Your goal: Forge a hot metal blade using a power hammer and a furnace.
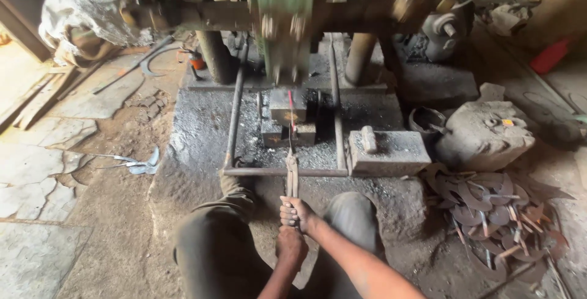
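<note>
Both hands, left hand (pixel 291 245) and right hand (pixel 297 212), grip tongs (pixel 292 177) (red-hot strip (pixel 292 112) on anvil (pixel 287 108)).

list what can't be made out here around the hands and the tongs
- Green power hammer head, head view: motion-blurred and cut off by the top edge.
- Glowing red-hot strip on the grey steel anvil block: too small to tell its shape.
- Long metal tongs: handle ends hidden inside the right hand and left hand.
- Pile of rusty curved blades: the count is unclear, since they overlap.

Both hands clenched one behind the other, right hand (pixel 296 213) ahead, left hand (pixel 290 245) behind
</note>
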